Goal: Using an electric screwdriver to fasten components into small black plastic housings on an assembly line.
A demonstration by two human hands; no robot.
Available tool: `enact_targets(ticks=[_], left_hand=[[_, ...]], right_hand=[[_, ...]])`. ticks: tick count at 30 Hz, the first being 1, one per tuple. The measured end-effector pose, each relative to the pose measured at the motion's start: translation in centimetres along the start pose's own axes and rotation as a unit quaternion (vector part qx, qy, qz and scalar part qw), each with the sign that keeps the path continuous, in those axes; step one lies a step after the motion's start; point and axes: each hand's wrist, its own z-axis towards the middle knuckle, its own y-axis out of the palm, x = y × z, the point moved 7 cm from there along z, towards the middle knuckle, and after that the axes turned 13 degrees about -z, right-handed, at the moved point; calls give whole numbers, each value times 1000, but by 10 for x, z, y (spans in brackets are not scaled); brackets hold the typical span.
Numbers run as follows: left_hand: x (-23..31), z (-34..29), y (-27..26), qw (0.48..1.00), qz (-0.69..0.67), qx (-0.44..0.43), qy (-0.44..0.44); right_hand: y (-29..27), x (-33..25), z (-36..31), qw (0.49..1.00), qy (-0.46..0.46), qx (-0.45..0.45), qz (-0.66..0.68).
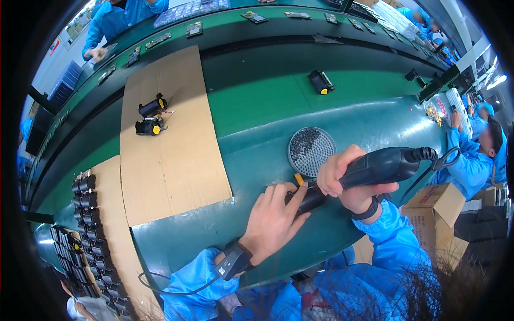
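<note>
My right hand (342, 179) is wrapped round a black electric screwdriver (383, 167), whose cord leaves at the upper right. Its front end points left, to a black cylindrical part (311, 202) on the green table. My left hand (276, 216) grips that part, thumb and fingers closed against it. A small yellow piece (299, 179) sticks up beside the left fingertips. The working tip of the screwdriver is hidden by my fingers. Just beyond both hands lies a round grey dish (327, 158) with many tiny dark screws in it.
Cardboard sheets (171, 176) cover the table's left, with two black assemblies (152, 116) on one. Rows of black parts (96, 232) line the left edge. Another black assembly (321, 82) stands on the green belt. Circuit boards (254, 17) lie farther back. Co-workers (126, 21) sit across and at right.
</note>
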Motion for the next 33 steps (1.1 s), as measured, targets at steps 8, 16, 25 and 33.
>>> enact_targets(ticks=[8, 16, 25, 33], left_hand=[[1, -1, 1, 1000, 5, 1, 6], [-2, -1, 1, 1000, 9, -6, 7], [-1, 0, 4, 1000, 3, -5, 13], [-3, -1, 4, 1000, 4, -5, 14]], right_hand=[[-3, -2, -2, 1000, -7, -10, -1], [-49, -32, 21, 989, -104, 104, -2], [-91, -2, 31, 985, -68, 144, -73], [-91, 4, 30, 985, -58, 143, -74]])
